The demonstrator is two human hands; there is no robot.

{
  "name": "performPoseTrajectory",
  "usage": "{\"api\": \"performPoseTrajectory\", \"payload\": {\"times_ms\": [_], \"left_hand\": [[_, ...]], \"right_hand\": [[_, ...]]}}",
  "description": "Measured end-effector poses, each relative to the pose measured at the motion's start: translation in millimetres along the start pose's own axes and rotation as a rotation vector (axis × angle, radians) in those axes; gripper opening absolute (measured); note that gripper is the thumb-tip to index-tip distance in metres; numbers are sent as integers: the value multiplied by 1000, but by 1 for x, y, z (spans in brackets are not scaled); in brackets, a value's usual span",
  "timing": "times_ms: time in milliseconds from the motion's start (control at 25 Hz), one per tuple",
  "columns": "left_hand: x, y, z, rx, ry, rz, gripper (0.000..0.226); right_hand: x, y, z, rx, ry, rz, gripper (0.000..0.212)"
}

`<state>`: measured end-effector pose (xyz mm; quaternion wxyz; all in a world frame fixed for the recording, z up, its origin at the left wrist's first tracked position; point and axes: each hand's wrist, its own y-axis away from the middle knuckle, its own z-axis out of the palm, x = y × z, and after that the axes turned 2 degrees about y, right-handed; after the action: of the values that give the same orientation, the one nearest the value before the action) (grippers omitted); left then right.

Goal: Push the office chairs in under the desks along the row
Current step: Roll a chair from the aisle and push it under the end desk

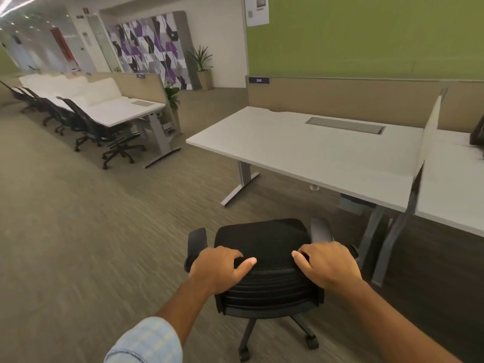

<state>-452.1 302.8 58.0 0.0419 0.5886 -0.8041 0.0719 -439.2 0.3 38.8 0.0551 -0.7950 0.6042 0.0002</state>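
Observation:
A black mesh office chair (264, 239) stands on the carpet in front of me, its seat facing a white desk (314, 153). My left hand (220, 265) grips the top edge of its backrest on the left. My right hand (327, 263) grips the same edge on the right. The chair sits clear of the desk, a short way out from its front edge. Its wheeled base (275, 339) shows below the backrest.
Grey desk legs (241, 182) stand left and right of the knee space. A divider panel (429, 121) splits this desk from the one to the right. Further left, several black chairs (86, 127) line another desk row (120, 111). Open carpet spreads to my left.

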Motion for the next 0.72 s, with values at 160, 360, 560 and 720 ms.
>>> {"api": "performPoseTrajectory", "payload": {"times_ms": [160,360,560,720], "left_hand": [[-44,-51,-2,-11,-19,44,86],[-115,-134,-6,-10,-26,94,88],[-187,-218,-2,4,-35,229,90],[-234,-284,-4,-40,-42,328,87]], "right_hand": [[-16,-48,0,48,15,15,78],[-37,-126,6,93,17,88,71],[-63,-196,29,141,15,195,62],[-82,-252,46,164,42,275,60]]}}
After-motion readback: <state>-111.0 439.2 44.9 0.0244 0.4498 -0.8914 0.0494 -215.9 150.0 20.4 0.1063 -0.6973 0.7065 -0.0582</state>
